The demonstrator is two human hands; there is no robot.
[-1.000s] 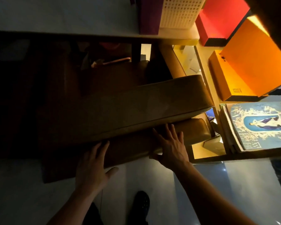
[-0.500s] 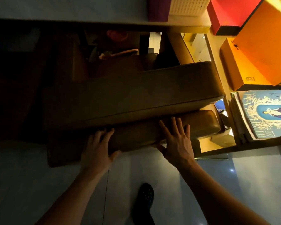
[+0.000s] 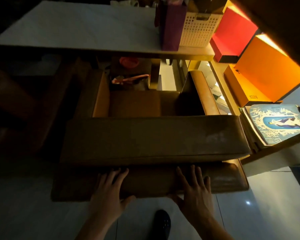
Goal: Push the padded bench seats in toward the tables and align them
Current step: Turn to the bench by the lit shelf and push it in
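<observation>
A long brown padded bench seat [image 3: 154, 135] lies crosswise in the middle of the view, its near side a lower padded edge [image 3: 229, 177]. My left hand [image 3: 109, 193] presses flat on that near edge left of centre, fingers spread. Right of centre, my right hand [image 3: 194, 191] also lies flat against it with the thumb under the rim. Beyond the bench stands a pale-topped table [image 3: 76, 28], its front edge above a second brown seat [image 3: 139, 103] with an upright padded side [image 3: 203, 90].
On the table's right end stand a purple bag [image 3: 171, 25] and a white perforated basket [image 3: 197, 30]. Red [image 3: 232, 35] and orange boxes [image 3: 267, 71] and a blue illustrated book [image 3: 279, 123] fill the shelf at right. My dark shoe [image 3: 161, 224] rests on the glossy floor.
The bench was skewed, right end farther away; it now lies square to the table. Both hands stayed flat on its near edge. My view has tilted up, showing the tabletop.
</observation>
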